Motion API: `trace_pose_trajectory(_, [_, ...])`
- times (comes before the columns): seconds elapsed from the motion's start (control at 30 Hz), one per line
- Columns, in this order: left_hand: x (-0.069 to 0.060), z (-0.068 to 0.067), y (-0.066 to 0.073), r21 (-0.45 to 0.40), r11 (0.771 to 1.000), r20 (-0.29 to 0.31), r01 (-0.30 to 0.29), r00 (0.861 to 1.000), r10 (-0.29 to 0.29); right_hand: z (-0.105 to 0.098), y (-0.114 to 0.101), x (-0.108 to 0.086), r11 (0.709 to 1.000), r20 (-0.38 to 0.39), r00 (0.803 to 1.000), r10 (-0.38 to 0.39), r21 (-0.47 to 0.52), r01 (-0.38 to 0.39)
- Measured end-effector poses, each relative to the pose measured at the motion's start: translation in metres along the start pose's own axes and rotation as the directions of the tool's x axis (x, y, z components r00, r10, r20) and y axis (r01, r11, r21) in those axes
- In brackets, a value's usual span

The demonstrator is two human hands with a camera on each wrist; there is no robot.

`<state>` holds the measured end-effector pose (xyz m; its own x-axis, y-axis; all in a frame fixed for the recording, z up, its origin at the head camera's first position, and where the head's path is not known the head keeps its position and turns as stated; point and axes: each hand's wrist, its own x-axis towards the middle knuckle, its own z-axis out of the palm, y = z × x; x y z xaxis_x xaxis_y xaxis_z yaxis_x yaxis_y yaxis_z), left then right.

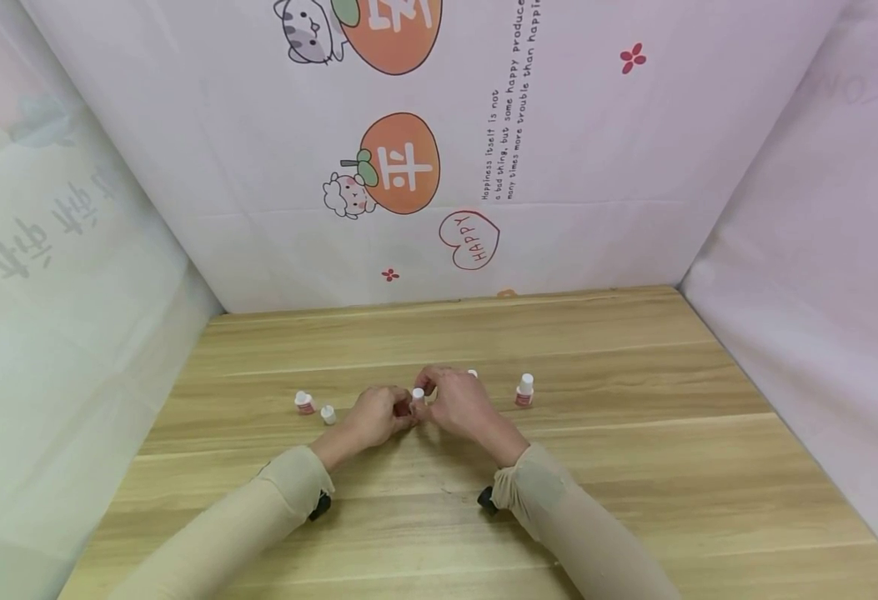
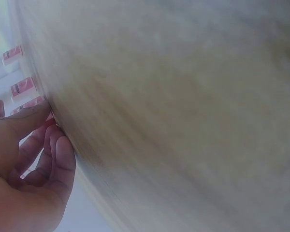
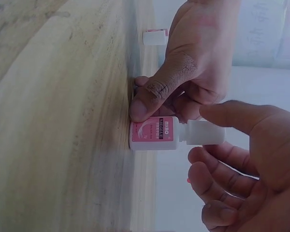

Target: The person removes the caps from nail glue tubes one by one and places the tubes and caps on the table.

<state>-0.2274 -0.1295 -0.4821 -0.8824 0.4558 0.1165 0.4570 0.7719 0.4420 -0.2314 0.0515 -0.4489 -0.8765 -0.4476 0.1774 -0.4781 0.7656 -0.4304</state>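
A small white glue-style bottle with a pink label (image 3: 154,133) stands on the wooden table between both hands, its white cap (image 3: 205,133) on top with a narrow gap at the neck. My left hand (image 1: 376,414) grips the lower part of the bottle, its thumb lying along the label in the right wrist view. My right hand (image 1: 459,407) has thumb and curled fingers around the cap. In the left wrist view, the fingers of the left hand (image 2: 34,164) hide most of that bottle.
To the left are a similar bottle (image 1: 304,403) and a small white piece (image 1: 328,414) like a cap. Another capped bottle (image 1: 524,390) stands at right. A white top (image 1: 472,372) shows behind the right hand. Printed white cloth (image 1: 574,167) walls the table's back and sides.
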Motion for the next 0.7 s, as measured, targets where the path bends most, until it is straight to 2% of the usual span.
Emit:
trace_pose_trajectory(0.2, [0.0001,0.0014,-0.0011,0.002,1.000,-0.001,-0.016,1.000,0.016,-0.0007,-0.0004,-0.0001,1.000,-0.001,1.000,0.012,0.009,-0.012])
trace_pose_trajectory(0.7, [-0.0007,0.0013,-0.0025,-0.021,1.000,-0.004,-0.002,1.000,0.002,-0.0037,-0.0013,0.0009,0.999,-0.007,1.000,-0.024,0.040,0.024])
